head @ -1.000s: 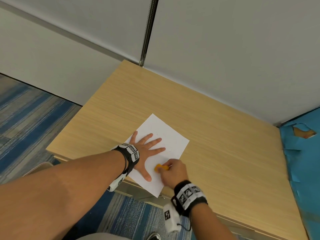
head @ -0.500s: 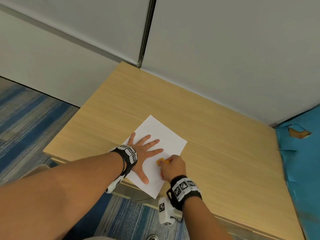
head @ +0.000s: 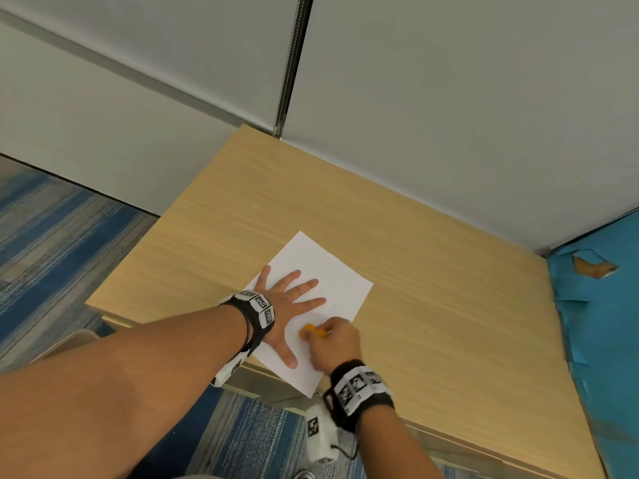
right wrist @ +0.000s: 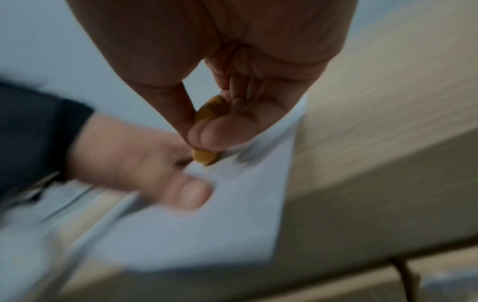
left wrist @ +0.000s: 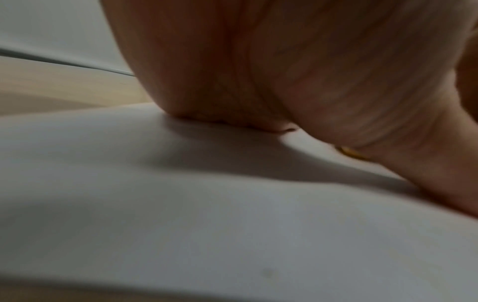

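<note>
Since half a second ago the right hand [head: 337, 344] has slid the orange eraser [head: 311, 331] a little along the paper [head: 332, 271], closer to the left hand [head: 288, 305], into the gap between its thumb and forefinger. The left hand lies as before. The paper sits by the near edge of the surface [head: 432, 305], its nearest corner reaching that edge; bare wood stretches right and toward the far edge. The left hand lies flat with fingers spread, pressing the sheet. The right hand's thumb and curled fingers pinch the eraser, whose lower end touches the paper.
</note>
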### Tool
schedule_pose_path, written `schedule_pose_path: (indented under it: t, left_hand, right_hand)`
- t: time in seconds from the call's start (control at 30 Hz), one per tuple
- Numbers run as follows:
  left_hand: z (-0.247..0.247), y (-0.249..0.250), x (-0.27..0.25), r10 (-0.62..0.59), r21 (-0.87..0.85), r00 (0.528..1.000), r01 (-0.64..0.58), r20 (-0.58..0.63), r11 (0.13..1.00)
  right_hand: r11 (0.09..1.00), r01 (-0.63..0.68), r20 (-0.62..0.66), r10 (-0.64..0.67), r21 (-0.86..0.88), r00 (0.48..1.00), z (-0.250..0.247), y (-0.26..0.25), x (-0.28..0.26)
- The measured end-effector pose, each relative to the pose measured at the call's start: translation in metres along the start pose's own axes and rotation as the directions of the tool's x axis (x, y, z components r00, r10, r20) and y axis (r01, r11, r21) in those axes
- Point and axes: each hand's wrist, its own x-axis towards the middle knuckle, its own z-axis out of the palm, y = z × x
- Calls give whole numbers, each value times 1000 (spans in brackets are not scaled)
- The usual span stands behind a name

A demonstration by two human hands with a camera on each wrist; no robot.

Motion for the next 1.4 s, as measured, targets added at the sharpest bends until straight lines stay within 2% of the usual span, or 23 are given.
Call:
schedule_pose_path:
  t: [0.07, 0.13, 0.23, 0.3, 0.43, 0.5, 0.57, 0.63, 0.73, 0.77, 0.8, 0.93, 1.07, 1.17, 1.4]
  left_hand:
    - [0, -2, -1, -2, -5, 1000, 2, 3, 1000]
    - [1, -1, 0, -3, -1, 1000, 3, 5, 1000]
    - [-1, 2, 0, -16, 20, 1000, 16, 13, 1000]
    - [-1, 0, 0, -10, 10, 1000, 10, 4, 1000]
    - [2, -3, 0, 7, -11, 1000, -7, -15, 1000]
    - [3, -2, 2, 5, -8, 1000, -5, -13, 1000]
    - [3, -1, 2, -5, 5, 1000, 5, -12, 1000]
    - [1, -1, 1, -7, 3, 1000, 7, -12, 1000]
    - [0, -1, -1, -4, -8, 1000, 4, -3, 1000]
    - [0, -1, 0, -4, -7, 1000, 4, 0, 1000]
    - [0, 0, -1, -3, -4, 1000, 3, 7, 1000]
    - [-2, 1, -1, -8, 18, 1000, 7, 29, 1000]
    - [-2, -1, -5, 32, 34, 997, -35, 63, 999]
    - [-5, -9, -9, 51, 13, 998, -52, 43, 999]
    - [-2, -19, -4, -45, 27, 999, 44, 19, 999]
  right_hand:
    - [994, -71, -111, 80, 88, 991, -18, 4, 13]
    - [995, -53, -149, 66, 89, 987, -13, 3, 9]
    - [999, 38, -11, -38, 37, 999, 19, 4, -16]
    - [1000, 27, 14, -27, 3, 1000, 7, 5, -14]
    - [985, -88, -161, 112, 147, 981, -30, 12, 11]
    - [997, -31, -122, 40, 73, 992, -13, 12, 1]
    - [999, 44, -7, -44, 16, 999, 8, 10, -17]
    - [1000, 19, 19, -19, 22, 1000, 1, 9, -16]
    - [991, -60, -108, 73, 118, 992, -22, 14, 8]
    - [991, -51, -138, 68, 121, 988, -24, 16, 11]
    - [996, -27, -135, 38, 87, 990, -21, 15, 7]
    - [999, 32, 55, -34, 44, 998, 0, 17, -8]
    - [980, 17, -2, -17, 198, 1000, -16, 22, 2]
    - [962, 32, -14, -30, 270, 999, -22, 18, 3]
    - [952, -11, 115, -26, 305, 993, -15, 3, 17]
